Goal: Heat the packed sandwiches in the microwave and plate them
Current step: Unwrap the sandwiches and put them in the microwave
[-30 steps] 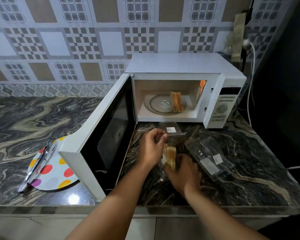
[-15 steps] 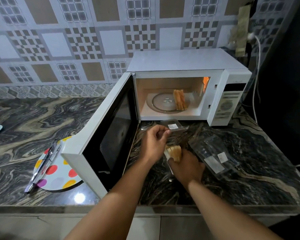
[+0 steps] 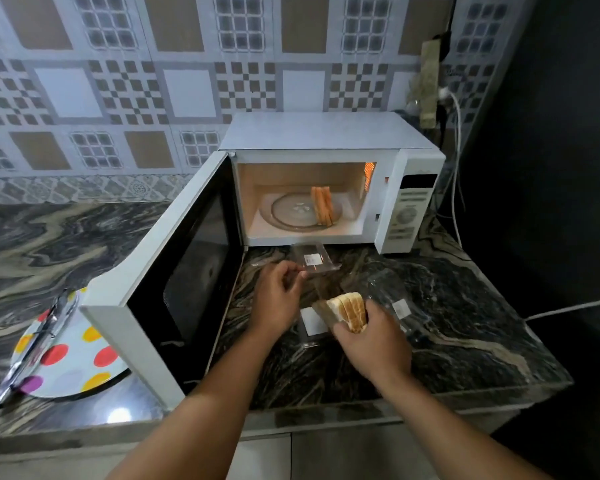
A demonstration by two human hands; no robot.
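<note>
While the right hand (image 3: 373, 344) curls its fingers round a wedge of sliced white-bread sandwich (image 3: 350, 311), lifted just above the counter, the left hand (image 3: 276, 301) pinches the edge of a clear plastic sandwich pack (image 3: 312, 259) that lies in front of the microwave (image 3: 326, 133). White stickers show on this pack, on a second clear pack (image 3: 400, 308) just right of the held sandwich, and on a flat plastic piece (image 3: 312, 322) under it; the print on all of them is too small to read. So are the markings on the microwave's control panel (image 3: 409, 213).

Its white door (image 3: 146, 282) with dark window hangs wide open to the left. Inside, lit orange, another sandwich (image 3: 321, 206) stands on edge on the round glass turntable (image 3: 291, 213).

Left of the door, partly hidden by it, a round plate (image 3: 73, 362) with coloured dots bears metal tongs (image 3: 32, 351). Everything rests on a glossy, dark, veined marble counter (image 3: 465, 323). Patterned square tiles (image 3: 187, 81) cover the wall, and a white cable (image 3: 458, 188) hangs right of the microwave.
</note>
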